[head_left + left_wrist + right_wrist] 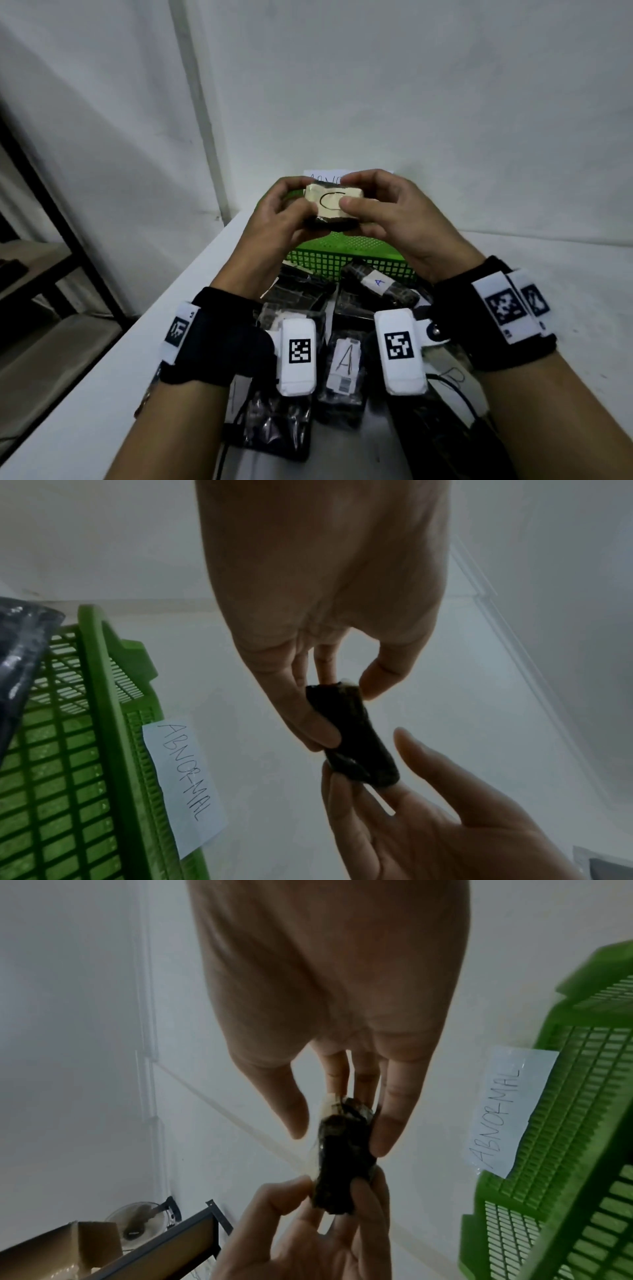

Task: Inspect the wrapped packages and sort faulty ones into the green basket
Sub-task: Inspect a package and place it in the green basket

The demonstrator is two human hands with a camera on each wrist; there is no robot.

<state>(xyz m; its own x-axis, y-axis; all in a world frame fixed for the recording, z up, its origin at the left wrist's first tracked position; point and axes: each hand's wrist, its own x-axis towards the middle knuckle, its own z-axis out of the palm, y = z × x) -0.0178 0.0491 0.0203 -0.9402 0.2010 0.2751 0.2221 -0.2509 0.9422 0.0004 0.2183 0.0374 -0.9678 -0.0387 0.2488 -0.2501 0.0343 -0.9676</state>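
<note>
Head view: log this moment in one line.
both hands hold small dark wrapped package, tan C label | above green plastic basket | inspecting

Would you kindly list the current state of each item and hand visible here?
Package marked C: lifted above the basket, held at both ends.
Left hand: pinches the package's left end.
Right hand: pinches its right end.
Green basket: upright on the table; contents mostly hidden behind the hands.
ABNORMAL label: stuck to the basket's side.
Packages marked A: lying in a pile on the table, untouched.
</note>
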